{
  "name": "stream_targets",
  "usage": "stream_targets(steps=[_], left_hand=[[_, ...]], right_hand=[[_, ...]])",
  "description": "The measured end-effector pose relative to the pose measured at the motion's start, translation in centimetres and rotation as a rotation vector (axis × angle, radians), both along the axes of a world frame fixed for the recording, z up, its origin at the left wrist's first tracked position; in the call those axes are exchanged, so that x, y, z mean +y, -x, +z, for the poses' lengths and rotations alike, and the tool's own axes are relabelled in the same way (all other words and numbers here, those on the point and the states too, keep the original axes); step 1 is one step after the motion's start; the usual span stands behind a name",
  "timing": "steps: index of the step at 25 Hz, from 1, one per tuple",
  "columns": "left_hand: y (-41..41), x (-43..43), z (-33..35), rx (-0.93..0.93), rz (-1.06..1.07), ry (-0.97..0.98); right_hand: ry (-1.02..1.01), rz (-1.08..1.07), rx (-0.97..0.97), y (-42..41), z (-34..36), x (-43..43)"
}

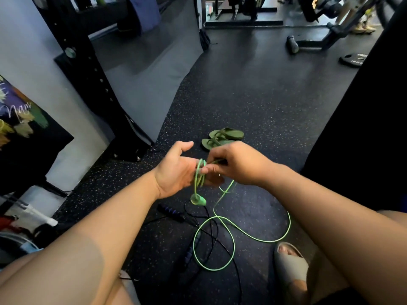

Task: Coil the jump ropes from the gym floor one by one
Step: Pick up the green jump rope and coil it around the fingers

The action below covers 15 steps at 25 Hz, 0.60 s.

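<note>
Green rope [199,176] loops round the spread left hand [175,170]; the right hand [235,166], just beside it, pinches the strand. Slack hangs below the left hand onto the floor [242,95], crossing a black rope [171,211].

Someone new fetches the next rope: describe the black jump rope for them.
On the speckled gym floor, look nearer than the green flip-flops. The black jump rope lies tangled there; unlike the bright green rope crossing it, it has blue-ribbed black handles.

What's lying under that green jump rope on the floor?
A black jump rope with blue-ribbed handles lies under the green rope loops on the speckled floor. Its cord leaves view at the bottom edge.
</note>
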<state>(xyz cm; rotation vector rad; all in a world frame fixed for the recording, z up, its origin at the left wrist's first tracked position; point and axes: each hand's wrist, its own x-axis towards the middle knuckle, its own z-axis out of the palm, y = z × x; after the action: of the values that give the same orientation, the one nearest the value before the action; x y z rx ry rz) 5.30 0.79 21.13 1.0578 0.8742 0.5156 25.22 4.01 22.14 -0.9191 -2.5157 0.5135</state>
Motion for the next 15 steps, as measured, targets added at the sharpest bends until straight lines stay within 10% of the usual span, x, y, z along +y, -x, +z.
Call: stream_targets(steps=[5,15], left_hand=[[-0.3,-0.7,1.1,-0.064,-0.22,0.062],[0.4,-0.4,2.7,-0.722,0.332,0.091]], right_hand=[[0.274,-0.071,0.339,-1.3,-1.5,1.7],[0.479,-0.279,0.293,0.5,-7.4,-0.1]])
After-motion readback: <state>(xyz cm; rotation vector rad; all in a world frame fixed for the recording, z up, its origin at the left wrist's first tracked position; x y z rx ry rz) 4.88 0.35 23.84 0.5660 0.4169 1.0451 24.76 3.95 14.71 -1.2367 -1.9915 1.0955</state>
